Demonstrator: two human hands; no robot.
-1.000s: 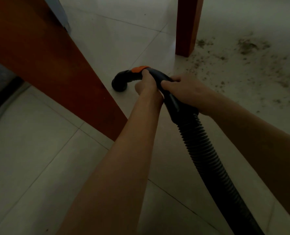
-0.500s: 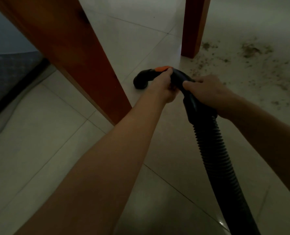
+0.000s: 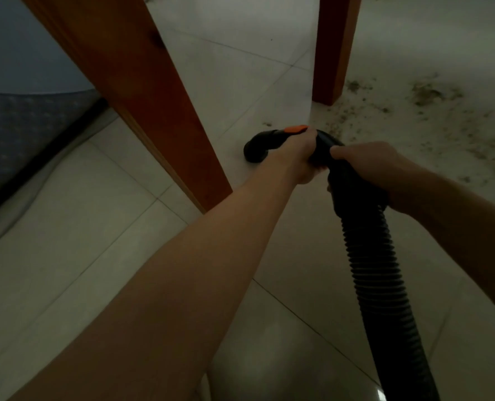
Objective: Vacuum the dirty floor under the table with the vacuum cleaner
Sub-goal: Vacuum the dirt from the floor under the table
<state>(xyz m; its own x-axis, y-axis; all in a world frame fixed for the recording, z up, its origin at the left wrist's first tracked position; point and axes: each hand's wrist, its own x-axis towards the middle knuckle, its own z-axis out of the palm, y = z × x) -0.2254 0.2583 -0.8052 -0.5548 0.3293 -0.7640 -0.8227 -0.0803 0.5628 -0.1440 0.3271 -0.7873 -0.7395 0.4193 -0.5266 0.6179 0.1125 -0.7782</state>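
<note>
I am taking the near table leg (image 3: 142, 91) as my landmark. The pale tiled floor (image 3: 66, 256) is filling the view. To the right of the near leg and further off, beyond the far table leg (image 3: 331, 47), the scattered dirt (image 3: 431, 111) is lying in a wide patch, apparently untouched so far.

The ribbed black vacuum hose (image 3: 385, 285) is running up from the lower right edge to the curved hose handle (image 3: 324, 151). The handle's open end (image 3: 253, 153) is pointing down at clean tile just right of the near leg's foot, well short of the dirt. No wand or floor head is showing on it.

My right hand (image 3: 367, 166) is gripping the handle where it meets the hose. My left hand (image 3: 296, 153) is wrapping the handle's front part, just behind the orange slider (image 3: 295, 129).

Change over the last second: the view has been shifting, so the near leg is sitting further left and more of the dirt is showing. Both grips are unchanged.

Judgement: I am repositioning towards the patch; suction work has not begun there.
</note>
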